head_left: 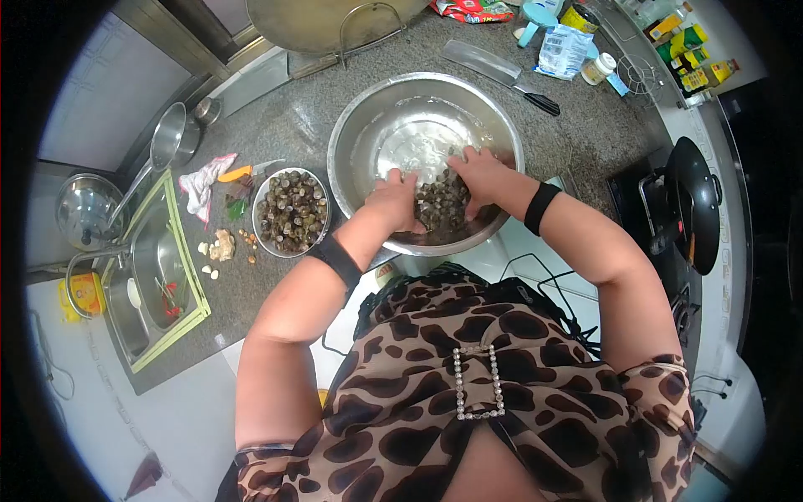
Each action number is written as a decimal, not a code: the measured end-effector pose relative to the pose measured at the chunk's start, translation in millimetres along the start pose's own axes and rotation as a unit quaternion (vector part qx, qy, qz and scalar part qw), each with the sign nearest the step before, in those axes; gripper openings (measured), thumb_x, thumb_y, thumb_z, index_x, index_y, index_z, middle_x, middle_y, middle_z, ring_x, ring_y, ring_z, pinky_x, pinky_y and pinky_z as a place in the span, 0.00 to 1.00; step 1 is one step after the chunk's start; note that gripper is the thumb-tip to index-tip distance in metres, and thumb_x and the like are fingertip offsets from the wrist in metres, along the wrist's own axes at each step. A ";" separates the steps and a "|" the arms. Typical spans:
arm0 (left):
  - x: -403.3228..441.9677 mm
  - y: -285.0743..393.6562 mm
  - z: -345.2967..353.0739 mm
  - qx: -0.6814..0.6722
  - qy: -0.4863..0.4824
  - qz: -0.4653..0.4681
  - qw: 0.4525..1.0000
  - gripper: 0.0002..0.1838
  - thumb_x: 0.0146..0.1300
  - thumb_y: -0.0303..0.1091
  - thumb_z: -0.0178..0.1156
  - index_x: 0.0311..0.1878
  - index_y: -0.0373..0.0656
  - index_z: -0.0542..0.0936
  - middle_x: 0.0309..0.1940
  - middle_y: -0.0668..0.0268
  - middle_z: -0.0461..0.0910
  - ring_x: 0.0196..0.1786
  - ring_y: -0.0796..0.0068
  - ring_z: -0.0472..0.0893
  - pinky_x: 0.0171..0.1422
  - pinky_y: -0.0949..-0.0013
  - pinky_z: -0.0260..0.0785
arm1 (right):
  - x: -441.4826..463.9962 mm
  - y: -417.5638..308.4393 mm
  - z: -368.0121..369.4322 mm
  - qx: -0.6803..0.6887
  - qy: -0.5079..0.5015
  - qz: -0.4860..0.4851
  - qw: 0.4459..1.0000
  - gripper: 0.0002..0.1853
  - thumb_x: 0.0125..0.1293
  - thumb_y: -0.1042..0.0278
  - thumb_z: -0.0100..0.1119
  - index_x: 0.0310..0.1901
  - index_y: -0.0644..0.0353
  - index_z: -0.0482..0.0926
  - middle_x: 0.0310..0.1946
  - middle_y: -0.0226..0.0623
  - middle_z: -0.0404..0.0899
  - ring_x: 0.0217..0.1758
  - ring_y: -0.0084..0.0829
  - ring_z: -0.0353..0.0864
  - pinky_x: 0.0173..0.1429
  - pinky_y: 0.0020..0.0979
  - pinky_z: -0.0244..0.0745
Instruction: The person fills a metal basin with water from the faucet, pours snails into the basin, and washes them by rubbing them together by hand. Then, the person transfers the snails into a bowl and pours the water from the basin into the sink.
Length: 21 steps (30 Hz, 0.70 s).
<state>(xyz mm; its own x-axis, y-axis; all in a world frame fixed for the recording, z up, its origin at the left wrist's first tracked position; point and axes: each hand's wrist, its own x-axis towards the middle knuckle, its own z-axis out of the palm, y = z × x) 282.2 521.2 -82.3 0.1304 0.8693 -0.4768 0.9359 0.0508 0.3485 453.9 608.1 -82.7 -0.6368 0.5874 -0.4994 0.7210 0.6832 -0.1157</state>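
A large metal basin on the counter holds shallow water and a heap of small dark snails at its near side. Inside it, my left hand rests at the left edge of the heap, fingers apart and partly bent. My right hand is over the right side of the heap, its fingers spread and touching the snails. Neither hand is closed round anything that I can see. Left of the basin stands a white bowl full of more snails.
Behind the basin lies a cleaver. Ginger, garlic and an orange-handled knife lie left of the bowl, near the sink. A wok is at the right. Bottles and packets crowd the back right.
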 end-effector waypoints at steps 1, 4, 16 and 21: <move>1.1 0.9 1.1 0.021 -0.012 -0.022 0.999 0.53 0.34 0.37 0.75 0.66 0.45 0.57 0.57 0.49 0.62 0.57 0.47 0.68 0.58 0.58 0.66 | 1.6 -3.1 2.0 -0.001 -0.001 0.001 1.000 0.58 0.22 0.57 0.81 0.62 0.55 0.60 0.55 0.50 0.61 0.58 0.54 0.64 0.59 0.43 0.66; 5.2 5.5 12.1 0.018 -0.011 -0.036 0.999 0.46 0.40 0.32 0.71 0.65 0.44 0.58 0.56 0.48 0.62 0.52 0.46 0.73 0.54 0.57 0.69 | 9.3 -18.1 9.8 0.038 -0.024 0.038 0.998 0.59 0.24 0.62 0.80 0.63 0.56 0.55 0.55 0.54 0.61 0.54 0.54 0.69 0.55 0.42 0.70; 31.9 2.3 37.3 -0.531 -0.020 -0.076 0.844 0.24 0.53 0.23 0.53 0.56 0.34 0.65 0.49 0.51 0.71 0.47 0.53 0.76 0.50 0.54 0.73 | 31.9 -36.1 27.6 0.418 0.010 0.114 0.901 0.37 0.36 0.73 0.72 0.52 0.60 0.64 0.46 0.51 0.72 0.43 0.47 0.78 0.46 0.39 0.76; 22.8 -0.8 20.2 -0.879 -0.016 -0.074 0.472 0.19 0.66 0.42 0.41 0.52 0.41 0.71 0.45 0.57 0.75 0.47 0.59 0.76 0.48 0.51 0.72 | 23.3 -44.2 0.9 0.388 0.127 0.047 0.912 0.27 0.38 0.76 0.66 0.46 0.61 0.70 0.37 0.48 0.77 0.42 0.41 0.79 0.43 0.35 0.75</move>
<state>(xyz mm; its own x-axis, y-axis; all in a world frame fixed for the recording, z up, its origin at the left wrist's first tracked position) 291.0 531.0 -109.7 0.1379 0.7859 -0.6028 -0.7766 0.4635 0.4267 407.4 591.2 -90.0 -0.5337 0.7766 -0.3349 0.6889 0.1695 -0.7048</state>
